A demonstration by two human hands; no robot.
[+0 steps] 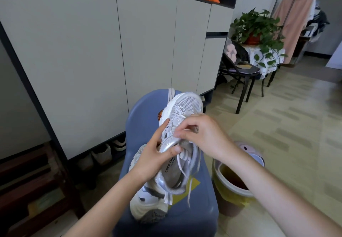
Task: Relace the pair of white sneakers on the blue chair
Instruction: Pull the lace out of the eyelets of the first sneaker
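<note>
One white sneaker [187, 105] is held up over the blue chair [144, 118], toe pointing away from me. My left hand [157, 153] grips its side, thumb pressed on the silver collar, fingers behind the shoe. My right hand [201, 135] pinches the white lace at the eyelets on top of the tongue. A loose lace end [189, 190] dangles below the shoe's opening. The second white sneaker [148, 205] lies on the chair seat under the first one, its heel towards me.
A yellow bin [233, 198] with a pink lid stands on the floor right of the chair. A tall grey cabinet [92, 51] rises behind, with shoes in its bottom gap. A dark chair [242, 70] and a potted plant [257, 27] stand at the back right.
</note>
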